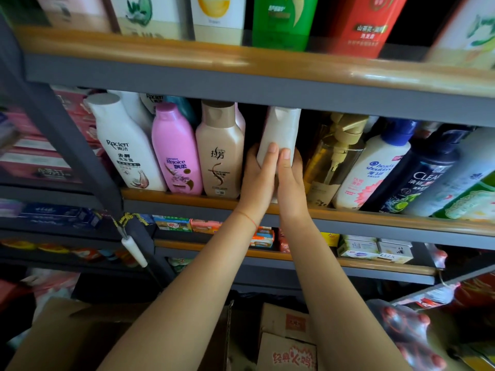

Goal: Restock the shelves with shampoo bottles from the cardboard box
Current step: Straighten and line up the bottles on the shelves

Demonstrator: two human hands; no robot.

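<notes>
The head view looks up into a grey metal shelf rack (241, 84) with wood-edged boards, which fills most of the frame. Three of its levels are plain: the top one with tall packs, the middle one with shampoo, the lower one with small boxed goods. At the bottom of the frame stands the open cardboard box (80, 333), left of centre, with smaller printed cartons to its right; whether more bottles lie inside cannot be told. On the middle shelf, centre of the frame, both forearms reach up to one white bottle (281, 129) — it stands in the dark gap between the beige bottle (221, 156) on its left and the gold pump bottle (334, 156) on its right, turned edge-on and leaning slightly. The left hand (258, 178) and the right hand (290, 180) clasp its lower half from either side, thumbs laid side by side up the near face and fingers wrapped behind; two hands likely serve to steer it straight back into the narrow slot without knocking its neighbours. Front row, counted left to right: a white Raclen bottle (126, 145), a pink Rejoice bottle (175, 153), the beige one, the held one, the pump bottle, a Head & Shoulders bottle (375, 170) and a dark Clear bottle (420, 175) — seven, with others partly hidden behind.
</notes>
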